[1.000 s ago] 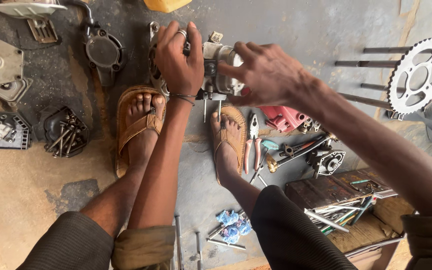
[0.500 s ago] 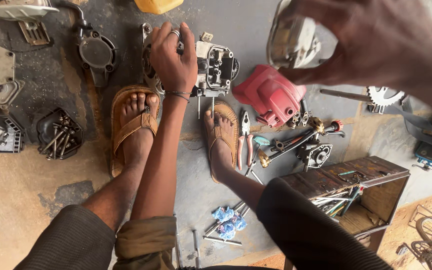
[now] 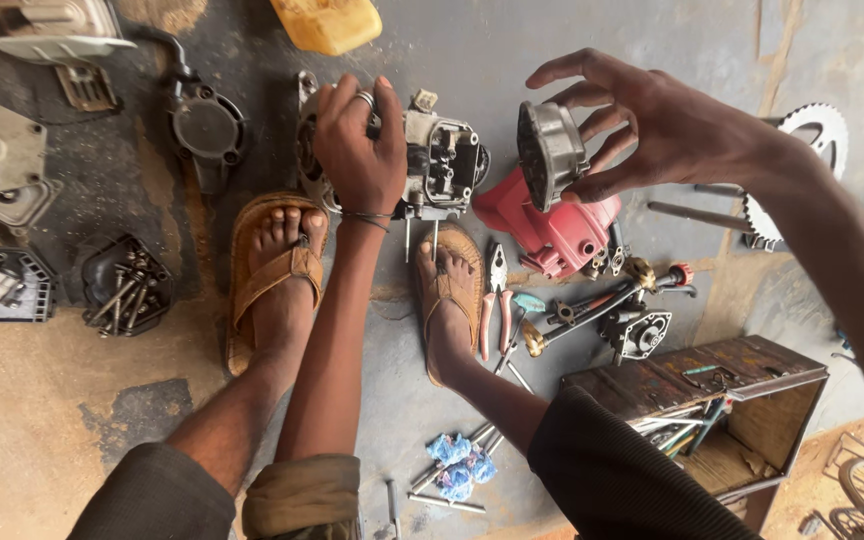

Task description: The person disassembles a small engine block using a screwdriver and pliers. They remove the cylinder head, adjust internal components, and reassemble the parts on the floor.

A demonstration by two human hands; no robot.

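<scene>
Squatting over oily concrete floor point(image 3: 572, 60)

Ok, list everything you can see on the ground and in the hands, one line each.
engine block: one, grey metal, on the ground under the left hand
round metal part: one, grey, held in the air
red cover: one, beside the engine block
yellow can: one, top edge
sprocket: one, silver, right
pliers: one, orange-handled, by the right foot
toolbox: one, dark wood, lower right
tray of bolts: one, black, left
sandals: two, tan, on the feet
left hand: gripping the engine block
right hand: fingers around the round metal part
</scene>
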